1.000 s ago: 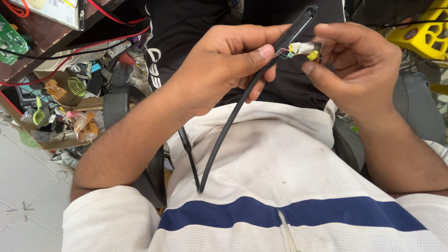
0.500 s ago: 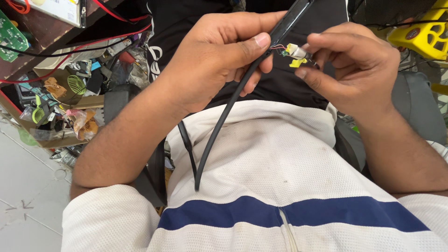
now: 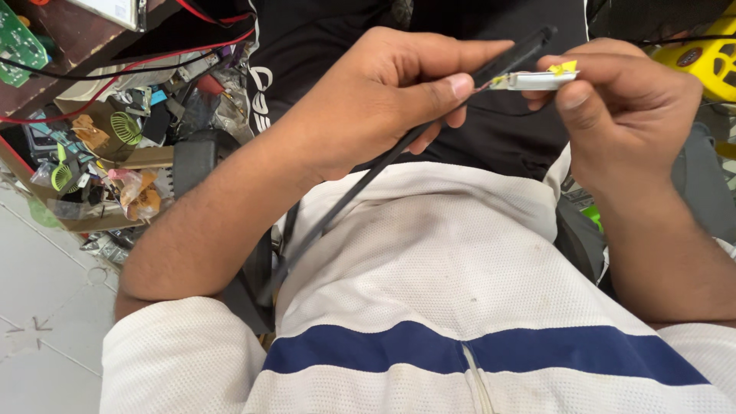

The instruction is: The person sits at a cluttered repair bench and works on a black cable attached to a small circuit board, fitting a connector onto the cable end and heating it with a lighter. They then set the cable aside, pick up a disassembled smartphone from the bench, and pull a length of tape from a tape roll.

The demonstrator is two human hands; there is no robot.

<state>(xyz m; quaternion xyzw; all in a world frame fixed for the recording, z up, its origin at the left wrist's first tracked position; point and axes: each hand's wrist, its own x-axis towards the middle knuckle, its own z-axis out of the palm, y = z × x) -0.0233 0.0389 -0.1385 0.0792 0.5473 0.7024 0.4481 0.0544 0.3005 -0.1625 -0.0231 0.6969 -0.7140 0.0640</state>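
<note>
My left hand is closed around a long thin black bar that slants from my lap up to the top of the view. Its thumb presses the bar near the upper end. My right hand pinches a small silver component with a yellow tab between thumb and fingers. Thin coloured wires run from that component to the bar's upper end. Both hands are held above my white shirt with a blue stripe.
A cluttered heap of small parts, wires and packets lies at the left, with red cables and a green circuit board above it. A yellow plastic object sits at the top right. Pale floor tiles show at lower left.
My right hand has shifted to the right and turned the small silver component flatter. The left hand keeps its grip on the black bar, which now lies a little lower.
</note>
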